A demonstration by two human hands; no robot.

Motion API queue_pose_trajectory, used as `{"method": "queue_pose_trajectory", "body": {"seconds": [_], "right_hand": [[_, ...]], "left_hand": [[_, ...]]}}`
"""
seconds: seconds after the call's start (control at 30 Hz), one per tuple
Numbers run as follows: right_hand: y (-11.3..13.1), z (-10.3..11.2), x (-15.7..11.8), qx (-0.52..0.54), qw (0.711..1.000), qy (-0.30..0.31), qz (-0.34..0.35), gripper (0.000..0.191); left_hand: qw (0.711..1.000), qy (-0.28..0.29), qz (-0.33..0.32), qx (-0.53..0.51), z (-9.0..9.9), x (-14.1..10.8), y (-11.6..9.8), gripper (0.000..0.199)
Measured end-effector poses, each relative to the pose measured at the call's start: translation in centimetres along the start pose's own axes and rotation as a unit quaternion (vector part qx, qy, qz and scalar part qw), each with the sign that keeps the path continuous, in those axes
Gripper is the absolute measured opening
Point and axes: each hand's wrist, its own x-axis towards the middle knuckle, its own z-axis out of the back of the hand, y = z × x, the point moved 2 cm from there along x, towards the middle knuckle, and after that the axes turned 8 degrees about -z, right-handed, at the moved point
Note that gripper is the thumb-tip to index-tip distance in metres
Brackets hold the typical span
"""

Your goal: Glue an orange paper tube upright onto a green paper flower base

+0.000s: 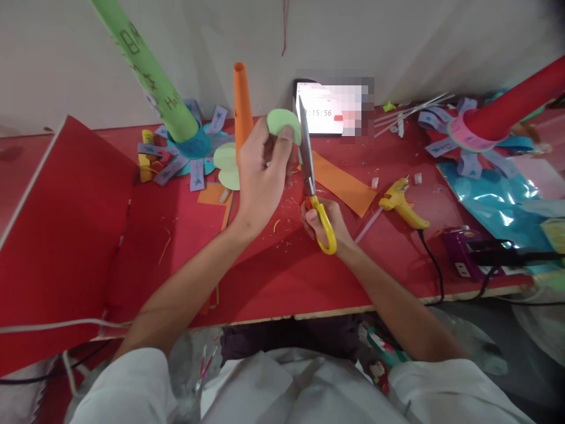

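My left hand (265, 171) pinches a light green paper piece (281, 122) with rounded edges, raised over the red table. My right hand (324, 224) is closed around the yellow handle of the scissors (309, 159), whose blades point up beside the green piece's right edge. Just left of my left hand lie more pale green rounded papers (227, 166), and an orange paper cone (242, 106) stands behind it. An orange paper strip (344, 184) lies beyond my right hand.
A yellow glue gun (404, 203) and a purple power socket box (468, 253) with cables are on the right. Green (152, 82) and red (521, 100) tubes with paper strips rise at both sides. A tablet (326, 109) leans at the back; a red board (66, 235) stands left.
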Motion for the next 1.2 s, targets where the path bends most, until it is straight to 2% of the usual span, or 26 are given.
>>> {"method": "queue_pose_trajectory", "body": {"seconds": [0.1,0.23,0.43,0.6,0.77,1.2], "right_hand": [[-0.09,0.07,-0.01,0.028,0.999,-0.035,0.003,0.082],[-0.24,0.11,0.00,0.031,0.999,-0.042,0.000,0.082],[-0.41,0.26,0.07,0.021,0.999,-0.044,0.009,0.082],[-0.46,0.26,0.07,0.014,0.998,-0.053,0.009,0.082],[-0.43,0.32,-0.02,0.004,0.999,-0.054,-0.002,0.083],[0.05,0.37,-0.33,0.025,0.999,-0.040,-0.024,0.081]], "left_hand": [[1.000,-0.005,-0.008,0.000,0.13,0.11,0.49,0.034],[1.000,-0.009,-0.017,0.004,0.36,0.30,0.82,0.034],[0.999,-0.031,-0.033,0.021,0.42,0.57,0.49,0.046],[0.998,-0.026,-0.033,0.037,0.62,0.65,0.44,0.050],[0.999,-0.014,-0.035,0.025,0.80,0.75,0.65,0.048],[0.998,-0.026,-0.059,0.001,0.75,0.82,0.39,0.048]]}}
